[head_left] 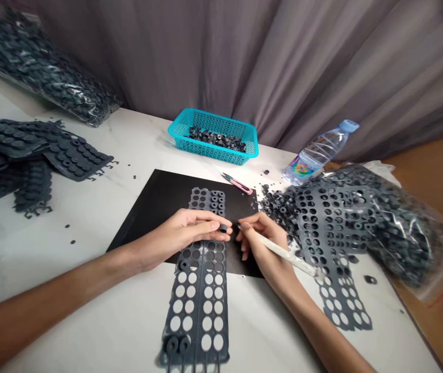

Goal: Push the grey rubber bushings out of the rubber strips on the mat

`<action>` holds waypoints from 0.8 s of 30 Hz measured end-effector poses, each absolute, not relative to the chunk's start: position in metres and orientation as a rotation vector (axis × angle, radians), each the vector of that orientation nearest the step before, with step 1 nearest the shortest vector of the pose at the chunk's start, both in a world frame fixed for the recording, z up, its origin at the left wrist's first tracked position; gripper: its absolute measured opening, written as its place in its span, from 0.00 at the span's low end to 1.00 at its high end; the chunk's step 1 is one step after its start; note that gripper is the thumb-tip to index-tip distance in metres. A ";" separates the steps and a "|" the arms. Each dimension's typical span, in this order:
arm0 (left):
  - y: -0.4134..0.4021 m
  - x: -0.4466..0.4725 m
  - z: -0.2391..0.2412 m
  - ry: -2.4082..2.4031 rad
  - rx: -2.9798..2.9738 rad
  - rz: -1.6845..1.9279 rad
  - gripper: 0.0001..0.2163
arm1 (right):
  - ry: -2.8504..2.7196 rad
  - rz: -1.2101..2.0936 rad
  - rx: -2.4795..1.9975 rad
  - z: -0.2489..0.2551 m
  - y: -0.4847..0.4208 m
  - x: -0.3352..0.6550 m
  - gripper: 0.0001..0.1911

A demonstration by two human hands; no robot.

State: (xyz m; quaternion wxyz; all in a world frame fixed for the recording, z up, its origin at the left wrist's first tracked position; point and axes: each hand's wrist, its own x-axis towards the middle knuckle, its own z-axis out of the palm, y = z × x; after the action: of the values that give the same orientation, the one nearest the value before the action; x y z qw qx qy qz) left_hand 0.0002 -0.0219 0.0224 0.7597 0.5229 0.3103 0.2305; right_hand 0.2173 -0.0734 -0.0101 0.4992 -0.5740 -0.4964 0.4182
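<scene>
Between its thumb and fingers, my left hand (194,227) pinches a small black rubber ring (223,228). A strip of perforated dark rubber sheet (199,311) runs beneath this hand, with a few rings still seated at its far and near ends and many open holes between. To the right, my right hand (266,238) grips a white pen-shaped tool (287,255). The tool's tip points left toward the ring, slightly apart from it; what kind of tip it has is too small to tell. Under both hands lies a black mat (139,207).
Behind the mat stands a turquoise basket (175,130) holding black rings, with pink-handled thread snips (239,184) before it. Right are loose rings (283,204), another perforated sheet (334,259), a filled plastic bag (403,243) and a bottle (318,150). Left are piled rubber sheets (31,150) and another bag (43,67).
</scene>
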 end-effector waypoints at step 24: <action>-0.024 0.002 0.019 0.629 1.102 0.494 0.12 | -1.313 0.973 -1.455 -0.009 -0.079 0.218 0.12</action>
State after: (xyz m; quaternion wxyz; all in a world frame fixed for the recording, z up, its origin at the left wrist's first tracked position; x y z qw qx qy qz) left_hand 0.0019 -0.0237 0.0188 0.7771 0.5094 0.2907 0.2282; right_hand 0.2182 -0.0790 -0.0087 0.4587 -0.5908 -0.5333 0.3952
